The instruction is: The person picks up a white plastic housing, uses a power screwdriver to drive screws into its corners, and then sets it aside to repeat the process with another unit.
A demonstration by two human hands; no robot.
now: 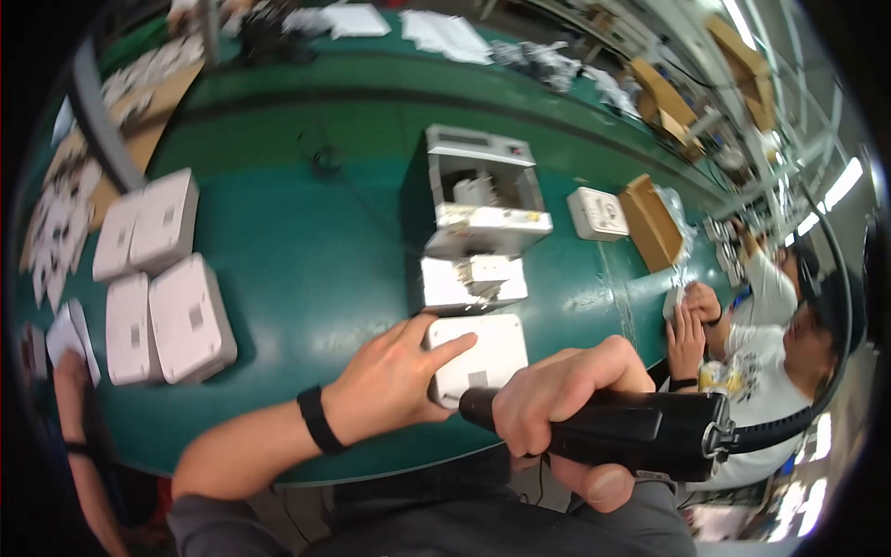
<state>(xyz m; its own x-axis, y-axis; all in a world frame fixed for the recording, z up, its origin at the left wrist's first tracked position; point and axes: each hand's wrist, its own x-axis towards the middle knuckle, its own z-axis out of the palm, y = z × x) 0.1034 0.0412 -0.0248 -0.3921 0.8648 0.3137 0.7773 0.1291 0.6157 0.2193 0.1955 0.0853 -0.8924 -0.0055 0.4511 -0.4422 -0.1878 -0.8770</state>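
Observation:
Near the front of the green table lies a white square plastic case (492,348) with rounded corners. My left hand (394,365) grips its left side, the index finger laid across the top. A black electric screwdriver (631,429) is wrapped in my right hand (571,395), tilted, its nose pointing left at the case's near left corner. The tip is hard to make out there, so contact cannot be told. From the screwdriver's rear end a black cable (784,432) runs up the right side. Just beyond the case stands a grey metal screw feeder (487,223).
Stacked white cases (195,320) stand on the left. Another white case (599,213) and an open cardboard box (650,223) sit at the right. A co-worker's hands (691,325) work at the right edge; another person's hand (70,371) holds a white piece at far left.

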